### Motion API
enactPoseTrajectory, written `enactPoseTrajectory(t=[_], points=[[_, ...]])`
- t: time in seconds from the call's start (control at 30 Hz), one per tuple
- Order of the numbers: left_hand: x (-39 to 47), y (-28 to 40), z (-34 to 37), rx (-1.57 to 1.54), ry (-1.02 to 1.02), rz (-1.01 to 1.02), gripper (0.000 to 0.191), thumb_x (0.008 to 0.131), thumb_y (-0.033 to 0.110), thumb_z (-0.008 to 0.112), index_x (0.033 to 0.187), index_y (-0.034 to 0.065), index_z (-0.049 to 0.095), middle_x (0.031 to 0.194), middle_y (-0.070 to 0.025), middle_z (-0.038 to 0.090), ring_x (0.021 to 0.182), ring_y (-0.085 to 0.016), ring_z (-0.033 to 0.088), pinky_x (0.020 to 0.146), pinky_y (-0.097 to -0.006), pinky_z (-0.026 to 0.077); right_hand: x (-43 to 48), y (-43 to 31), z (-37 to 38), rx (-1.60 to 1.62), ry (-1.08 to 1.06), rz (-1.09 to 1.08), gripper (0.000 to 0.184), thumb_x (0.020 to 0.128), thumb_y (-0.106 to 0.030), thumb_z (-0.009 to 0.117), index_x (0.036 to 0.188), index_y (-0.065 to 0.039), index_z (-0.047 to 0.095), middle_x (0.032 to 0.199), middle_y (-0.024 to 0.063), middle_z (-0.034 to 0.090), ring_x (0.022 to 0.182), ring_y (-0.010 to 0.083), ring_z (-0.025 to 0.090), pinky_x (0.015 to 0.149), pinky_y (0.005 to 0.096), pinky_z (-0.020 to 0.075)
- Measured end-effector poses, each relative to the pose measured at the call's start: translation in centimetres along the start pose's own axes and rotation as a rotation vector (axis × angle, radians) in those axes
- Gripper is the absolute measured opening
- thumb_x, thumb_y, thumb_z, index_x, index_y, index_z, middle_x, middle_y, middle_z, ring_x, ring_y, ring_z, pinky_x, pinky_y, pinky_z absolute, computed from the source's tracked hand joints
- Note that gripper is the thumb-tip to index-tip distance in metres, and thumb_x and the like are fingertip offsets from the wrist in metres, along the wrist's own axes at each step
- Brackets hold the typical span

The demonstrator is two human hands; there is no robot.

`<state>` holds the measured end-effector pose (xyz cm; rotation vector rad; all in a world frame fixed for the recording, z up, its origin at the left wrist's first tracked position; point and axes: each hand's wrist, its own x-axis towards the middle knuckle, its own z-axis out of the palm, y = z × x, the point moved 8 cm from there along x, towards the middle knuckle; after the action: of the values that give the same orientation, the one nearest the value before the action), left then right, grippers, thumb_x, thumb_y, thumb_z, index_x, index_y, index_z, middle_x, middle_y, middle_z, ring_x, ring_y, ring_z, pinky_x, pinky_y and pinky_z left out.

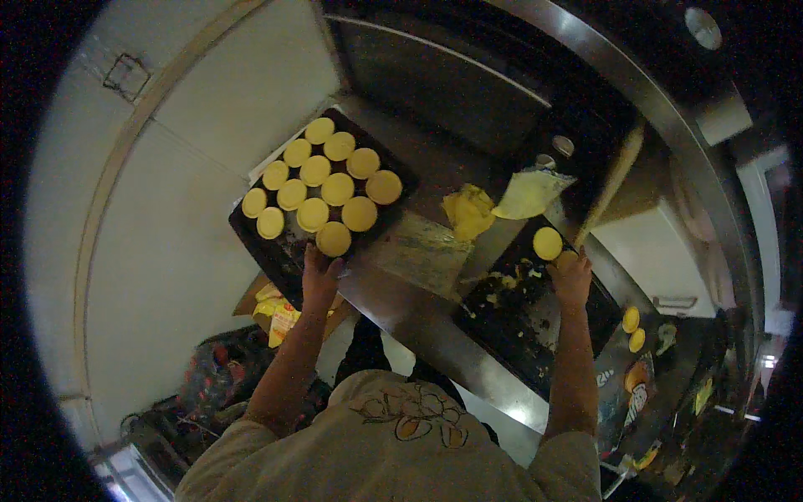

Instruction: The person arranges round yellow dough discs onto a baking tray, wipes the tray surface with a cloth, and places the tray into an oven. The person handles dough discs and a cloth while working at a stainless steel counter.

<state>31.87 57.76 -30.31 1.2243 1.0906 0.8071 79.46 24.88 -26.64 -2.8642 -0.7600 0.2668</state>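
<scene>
My left hand is at the near edge of a dark baking tray. Its thumb and fingers are spread around the near rim of a round yellow pastry shell; whether they grip it is unclear. More such shells lie in rows across that tray. My right hand is over a second dark tray, beside a single yellow shell. The fingertips are close to this shell, but a grip cannot be made out. Pale crumbs and scraps are scattered on this tray.
A crumpled yellow wrapper and a pale yellow bag lie on the metal counter. A long wooden stick leans at the right. Two yellow rounds lie farther right. Below the left tray is a cardboard box with yellow packets.
</scene>
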Motion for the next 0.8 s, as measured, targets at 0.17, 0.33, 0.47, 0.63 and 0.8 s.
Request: enactPoseTrajectory(t=[0.17, 0.33, 0.47, 0.63, 0.8], points=[[1.7, -1.6, -2.4, 0.01, 0.015, 0.126, 0.072, 0.092, 0.0, 0.063, 0.152, -0.0014, 0.022, 0.146, -0.0219, 0.045, 0.132, -0.029, 0.05, 0.109, -0.0385, 0.041, 1.7, 1.0, 1.4, -0.076, 0.022, -0.072, 0.059, 0.092, -0.036, 0.067, 0.136, 0.0, 0.051, 0.153, 0.0228, 0.034, 0.131, 0.0476, 0.043, 0.101, 0.0592, 0.0468], [3.1, -1.9, -3.2, 0.088, 0.017, 0.07, 0.072, 0.092, 0.004, 0.066, 0.151, -0.0003, 0.025, 0.138, -0.0218, 0.052, 0.126, -0.028, 0.055, 0.105, -0.0383, 0.045, 2.1, 1.6, 2.1, -0.037, 0.082, -0.066, 0.071, 0.086, -0.028, 0.072, 0.144, -0.001, 0.038, 0.14, 0.0268, 0.043, 0.12, 0.0482, 0.05, 0.099, 0.0574, 0.0474], [2.6, -0.4, -2.7, 0.261, -0.009, -0.012, 0.069, 0.091, 0.007, 0.069, 0.148, -0.0008, 0.03, 0.133, -0.0188, 0.057, 0.119, -0.026, 0.06, 0.1, -0.0369, 0.048, 1.4, 1.7, 1.4, 0.112, 0.107, -0.026, 0.086, 0.081, -0.028, 0.075, 0.148, -0.001, 0.028, 0.132, 0.0287, 0.047, 0.115, 0.0489, 0.052, 0.098, 0.0554, 0.0474], [2.9, 0.1, -2.3, 0.256, -0.03, 0.055, 0.063, 0.091, 0.01, 0.068, 0.143, -0.0017, 0.036, 0.129, -0.0177, 0.06, 0.113, -0.025, 0.063, 0.096, -0.0356, 0.05, 2.4, 3.3, 2.2, 0.042, 0.146, -0.066, 0.09, 0.08, -0.03, 0.076, 0.149, -0.001, 0.027, 0.135, 0.0293, 0.045, 0.118, 0.0494, 0.05, 0.097, 0.056, 0.0477], [4.5, 0.0, -3.3, 0.08, 0.017, -0.025, 0.067, 0.091, 0.012, 0.068, 0.147, -0.0018, 0.033, 0.129, -0.0194, 0.06, 0.115, -0.025, 0.061, 0.098, -0.0356, 0.048, 2.6, 3.9, 2.8, 0.095, 0.067, 0.01, 0.094, 0.08, -0.032, 0.076, 0.152, -0.003, 0.024, 0.138, 0.0313, 0.042, 0.123, 0.048, 0.048, 0.099, 0.0562, 0.0476]])
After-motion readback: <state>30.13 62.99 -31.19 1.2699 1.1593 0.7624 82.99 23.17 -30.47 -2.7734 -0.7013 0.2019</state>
